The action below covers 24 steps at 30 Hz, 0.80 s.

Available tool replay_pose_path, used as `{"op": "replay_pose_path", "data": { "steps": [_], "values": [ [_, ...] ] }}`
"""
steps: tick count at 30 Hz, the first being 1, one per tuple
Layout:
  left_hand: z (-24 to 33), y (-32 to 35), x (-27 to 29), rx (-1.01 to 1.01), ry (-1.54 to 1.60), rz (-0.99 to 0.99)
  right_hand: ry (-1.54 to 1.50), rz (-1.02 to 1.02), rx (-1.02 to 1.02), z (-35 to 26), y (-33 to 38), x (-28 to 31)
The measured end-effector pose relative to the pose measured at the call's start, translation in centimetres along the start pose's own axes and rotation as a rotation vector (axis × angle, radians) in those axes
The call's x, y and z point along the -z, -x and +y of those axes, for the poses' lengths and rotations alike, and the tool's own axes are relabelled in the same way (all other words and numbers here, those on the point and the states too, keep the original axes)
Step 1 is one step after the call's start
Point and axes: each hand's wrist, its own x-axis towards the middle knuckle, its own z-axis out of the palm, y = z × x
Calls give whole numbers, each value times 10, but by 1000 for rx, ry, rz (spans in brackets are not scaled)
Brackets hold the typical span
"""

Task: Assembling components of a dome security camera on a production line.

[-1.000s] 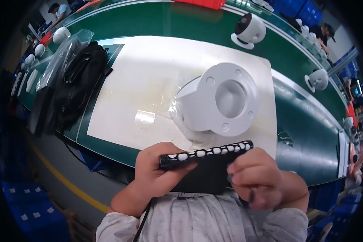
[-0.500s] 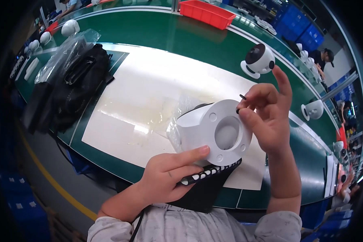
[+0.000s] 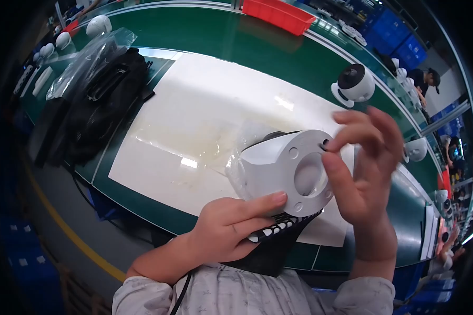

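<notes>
My left hand steadies a white camera-like device, its index finger lying along the flat white ring-shaped base. The base faces up, with a large round hole and shallow round recesses around it. Beneath that hand's fingers is a black sheet with white oval spots. My right hand is at the base's upper right rim, slightly blurred. Its thumb and index finger close around a small black piece. A dark round spot shows beside the fingertips; whether it sits in a recess, I cannot tell.
A white mat covers part of the green bench, with clear plastic film by the device. Black bags lie left. Another white camera stands at the right, a red bin at the back. A co-worker is far right.
The view has shifted a little. My right hand's fingers have drawn in from a raised, spread pose, and a small black piece that stuck up from the fingertips now lies lower, near the base.
</notes>
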Motion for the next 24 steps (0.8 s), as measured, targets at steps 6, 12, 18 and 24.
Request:
{"op": "replay_pose_path", "data": {
  "steps": [6, 12, 18, 24],
  "values": [
    [1, -1, 2, 37, 2, -44, -248, -161, -253, -6, -16, -11],
    [3, 1, 2, 47, -1, -55, 350, -288, -94, -32, -20, -1],
    [0, 1, 4, 61, 22, -48, 673, -351, 1, -50, -7, 0],
    [0, -6, 0, 31, 44, 32, 104, -81, -193, -19, 33, -4]
  ]
}}
